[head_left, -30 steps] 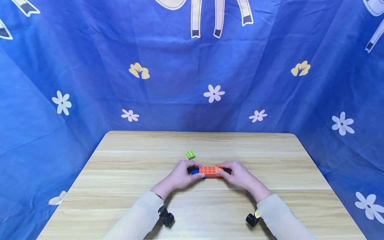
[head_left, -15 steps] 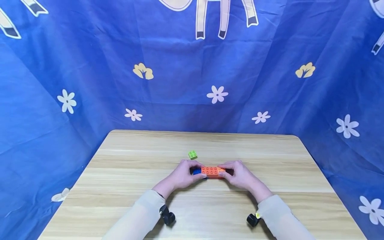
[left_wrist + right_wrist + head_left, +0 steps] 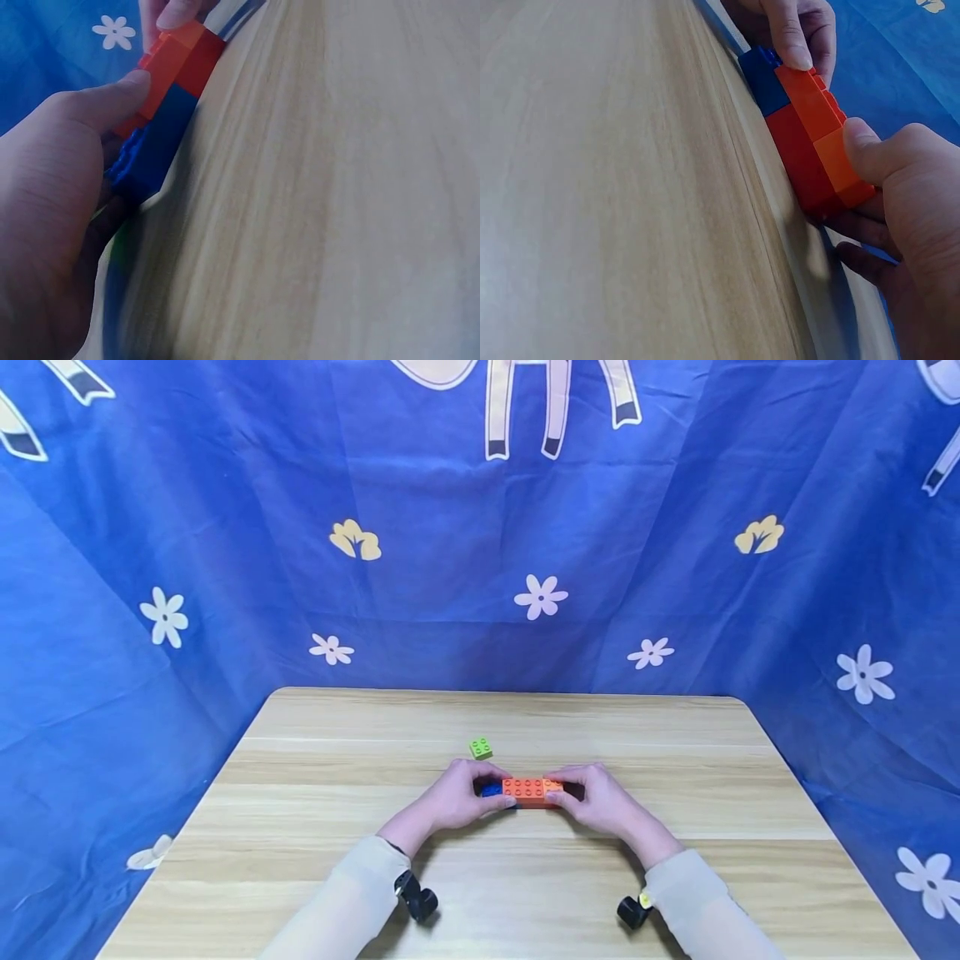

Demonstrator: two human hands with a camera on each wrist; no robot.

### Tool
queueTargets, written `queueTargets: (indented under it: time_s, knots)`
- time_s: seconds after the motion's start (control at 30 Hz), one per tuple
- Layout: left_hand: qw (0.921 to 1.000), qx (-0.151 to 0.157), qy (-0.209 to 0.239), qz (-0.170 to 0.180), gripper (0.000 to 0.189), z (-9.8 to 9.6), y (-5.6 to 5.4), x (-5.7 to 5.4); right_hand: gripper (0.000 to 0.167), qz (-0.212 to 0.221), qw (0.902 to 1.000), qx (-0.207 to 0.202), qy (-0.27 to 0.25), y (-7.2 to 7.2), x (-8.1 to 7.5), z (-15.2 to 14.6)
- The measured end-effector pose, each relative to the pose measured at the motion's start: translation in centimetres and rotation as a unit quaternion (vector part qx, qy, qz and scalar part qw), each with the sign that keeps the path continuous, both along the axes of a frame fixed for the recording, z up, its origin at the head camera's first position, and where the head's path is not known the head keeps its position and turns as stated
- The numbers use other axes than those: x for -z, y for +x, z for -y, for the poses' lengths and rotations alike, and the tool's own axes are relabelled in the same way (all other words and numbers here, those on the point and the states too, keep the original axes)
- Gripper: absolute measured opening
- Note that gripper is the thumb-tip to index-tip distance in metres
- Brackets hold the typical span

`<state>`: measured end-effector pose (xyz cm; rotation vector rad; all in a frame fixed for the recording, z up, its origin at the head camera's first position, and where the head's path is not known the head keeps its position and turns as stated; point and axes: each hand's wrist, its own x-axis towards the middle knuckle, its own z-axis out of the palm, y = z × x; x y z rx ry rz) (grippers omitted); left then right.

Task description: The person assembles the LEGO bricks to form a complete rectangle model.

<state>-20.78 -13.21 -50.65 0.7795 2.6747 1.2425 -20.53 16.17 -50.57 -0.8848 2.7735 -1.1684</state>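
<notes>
Two layers of toy building bricks stand joined on the table in the head view. On top are a long orange-red brick [image 3: 522,788] and a short orange brick [image 3: 553,786] at its right end. The lower layer has a blue brick [image 3: 161,142] on the left and a red brick [image 3: 802,161] on the right. My left hand [image 3: 459,795] pinches the left part, its thumb on the orange-red brick's side. With thumb and fingers, my right hand [image 3: 600,797] grips the orange brick at the other end. Blue studs show beside my left hand.
A small lime-green brick [image 3: 481,748] lies just behind my left hand. The wooden table [image 3: 375,718] has a blue patterned cloth [image 3: 450,560] behind it and along both sides. Black wrist cameras sit at both cuffs.
</notes>
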Motion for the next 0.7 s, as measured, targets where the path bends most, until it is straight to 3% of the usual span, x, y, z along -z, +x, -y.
queueTargets:
  time_s: [0.3, 0.47, 0.7]
  knots:
    - [0.9999, 0.012, 0.002, 0.011, 0.053, 0.3, 0.1, -0.9, 0.039, -0.007, 1.0000, -0.002, 0.000, 0.1, 0.0, -0.2]
    - [0.9993, 0.019, 0.027, 0.020, 0.053, 0.5, -0.2, -1.4, 0.040, -0.010, 0.9999, -0.003, 0.001, 0.1, 0.2, -0.2]
    - [0.9992, 0.011, 0.033, 0.021, 0.053, 0.8, -0.4, -2.3, 0.040, -0.007, 1.0000, -0.004, -0.003, 0.1, 0.2, -0.2]
